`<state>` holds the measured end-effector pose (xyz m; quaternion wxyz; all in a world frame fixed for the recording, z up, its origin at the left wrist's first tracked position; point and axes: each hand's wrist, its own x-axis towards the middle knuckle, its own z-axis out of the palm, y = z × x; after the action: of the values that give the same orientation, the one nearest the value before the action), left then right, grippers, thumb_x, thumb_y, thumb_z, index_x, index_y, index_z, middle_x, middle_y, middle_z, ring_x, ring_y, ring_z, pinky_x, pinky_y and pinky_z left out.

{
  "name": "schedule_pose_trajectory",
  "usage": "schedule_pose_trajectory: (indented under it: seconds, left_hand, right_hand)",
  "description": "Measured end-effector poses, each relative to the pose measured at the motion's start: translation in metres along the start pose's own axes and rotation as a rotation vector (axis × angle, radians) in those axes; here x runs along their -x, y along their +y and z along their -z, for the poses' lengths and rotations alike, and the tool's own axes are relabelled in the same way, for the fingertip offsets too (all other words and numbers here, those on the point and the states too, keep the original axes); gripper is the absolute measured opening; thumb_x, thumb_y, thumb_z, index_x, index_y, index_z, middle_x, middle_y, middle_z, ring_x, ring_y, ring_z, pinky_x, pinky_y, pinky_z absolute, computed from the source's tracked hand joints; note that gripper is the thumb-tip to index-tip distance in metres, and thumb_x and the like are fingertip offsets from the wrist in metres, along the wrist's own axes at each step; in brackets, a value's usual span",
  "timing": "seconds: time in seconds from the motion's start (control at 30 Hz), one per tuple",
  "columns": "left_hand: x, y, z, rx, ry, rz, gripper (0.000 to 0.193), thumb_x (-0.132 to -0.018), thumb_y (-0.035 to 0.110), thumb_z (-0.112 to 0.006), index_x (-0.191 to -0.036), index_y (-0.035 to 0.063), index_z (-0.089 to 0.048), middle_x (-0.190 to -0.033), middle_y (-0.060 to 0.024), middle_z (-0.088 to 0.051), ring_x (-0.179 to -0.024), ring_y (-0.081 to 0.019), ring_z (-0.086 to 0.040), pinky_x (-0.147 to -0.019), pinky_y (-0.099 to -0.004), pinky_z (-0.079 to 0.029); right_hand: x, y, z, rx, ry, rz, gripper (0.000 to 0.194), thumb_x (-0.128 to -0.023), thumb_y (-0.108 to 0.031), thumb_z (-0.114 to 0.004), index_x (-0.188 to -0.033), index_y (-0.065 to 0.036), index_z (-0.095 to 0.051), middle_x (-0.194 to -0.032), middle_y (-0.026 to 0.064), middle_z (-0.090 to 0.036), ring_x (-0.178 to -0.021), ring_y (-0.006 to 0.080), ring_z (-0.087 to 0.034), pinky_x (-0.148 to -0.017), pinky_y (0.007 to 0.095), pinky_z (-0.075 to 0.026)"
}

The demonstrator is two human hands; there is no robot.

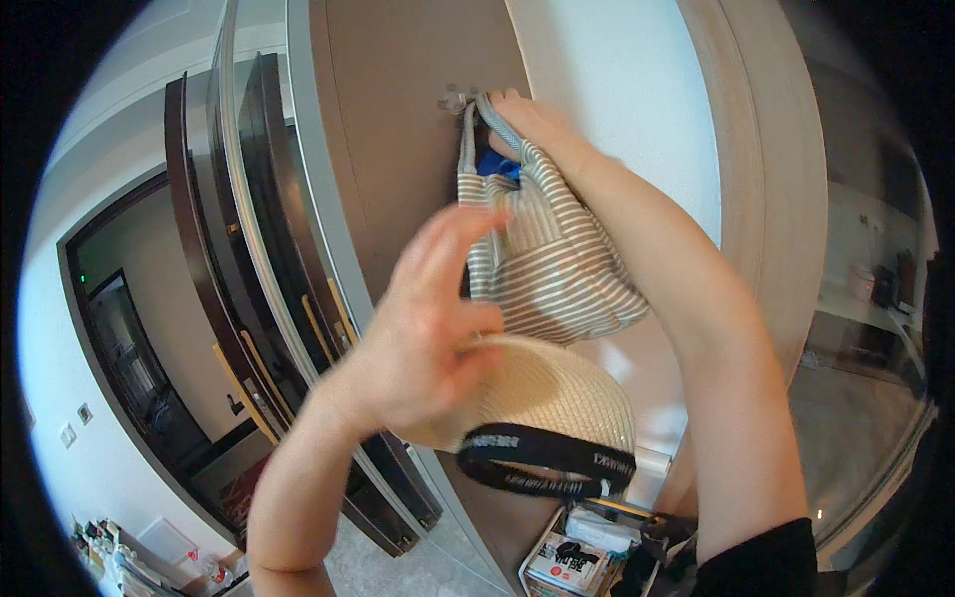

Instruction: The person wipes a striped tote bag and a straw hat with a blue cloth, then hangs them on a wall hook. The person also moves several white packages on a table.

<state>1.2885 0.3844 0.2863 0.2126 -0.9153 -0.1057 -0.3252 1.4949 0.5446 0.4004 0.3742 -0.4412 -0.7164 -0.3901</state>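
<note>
A striped fabric bag [552,276] with grey straps hangs at a wall hook [455,99] on a brown panel; something blue shows in its mouth. My right hand [522,119] is at the top of the bag, behind a strap, with its fingers partly hidden. Lower and to the left, my left hand [440,321] is blurred, its thumb and fingertips near the rim of a straw visor [559,380] with a black band bearing writing. The visor is below the bag; whether the hand grips it is not certain.
A mirrored sliding door [261,246] with a metal frame stands to the left. Below is a basket or cart [526,571] holding books [567,560] and a white folded item [600,530]. Bottles and other small items [112,545] stand at the lower left. A curved wooden edge [776,186] rises at right.
</note>
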Motion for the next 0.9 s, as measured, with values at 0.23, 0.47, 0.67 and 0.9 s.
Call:
schedule_pose_trajectory:
  seconds: [0.23,0.47,0.67,0.9]
  left_hand:
    - [-0.081,-0.051,0.026,0.022,-0.222,0.166,0.026,-0.062,0.023,-0.066,-0.079,0.0035,-0.068,-0.142,-0.0153,-0.027,-0.134,-0.0316,-0.015,-0.108,-0.0470,-0.008]
    - [-0.067,-0.075,-0.016,-0.211,-0.469,0.297,0.034,-0.065,0.023,-0.066,-0.097,0.0097,-0.067,-0.141,-0.0117,-0.029,-0.135,-0.0311,-0.010,-0.109,-0.0486,-0.007]
    - [-0.061,-0.074,-0.017,-0.168,-0.354,0.230,0.030,-0.066,0.018,-0.066,-0.095,0.0113,-0.068,-0.141,-0.0122,-0.029,-0.135,-0.0315,-0.011,-0.108,-0.0469,-0.014]
    - [-0.052,-0.042,-0.003,-0.151,-0.215,0.127,0.016,-0.065,0.013,-0.064,-0.077,0.0030,-0.066,-0.141,-0.0143,-0.028,-0.133,-0.0335,-0.016,-0.106,-0.0454,-0.021]
  right_hand:
    - [0.004,-0.008,0.003,-0.056,-0.042,-0.085,0.061,-0.080,-0.015,-0.050,-0.134,0.001,-0.026,-0.119,0.0248,-0.047,-0.102,0.0342,-0.056,-0.082,0.0401,-0.047]
    - [0.022,0.003,-0.016,-0.026,-0.163,-0.158,0.056,-0.081,-0.010,-0.043,-0.135,-0.004,-0.029,-0.126,0.0186,-0.043,-0.102,0.0346,-0.055,-0.084,0.0414,-0.046]
    - [0.016,0.032,-0.019,-0.499,-0.009,-0.150,0.046,-0.077,-0.005,-0.047,-0.123,-0.002,-0.048,-0.116,0.0187,-0.055,-0.103,0.0345,-0.054,-0.088,0.0375,-0.044]
    - [0.013,0.033,-0.011,-0.586,0.259,-0.100,0.037,-0.077,-0.006,-0.048,-0.112,-0.006,-0.059,-0.107,0.0174,-0.060,-0.098,0.0312,-0.058,-0.089,0.0353,-0.044]
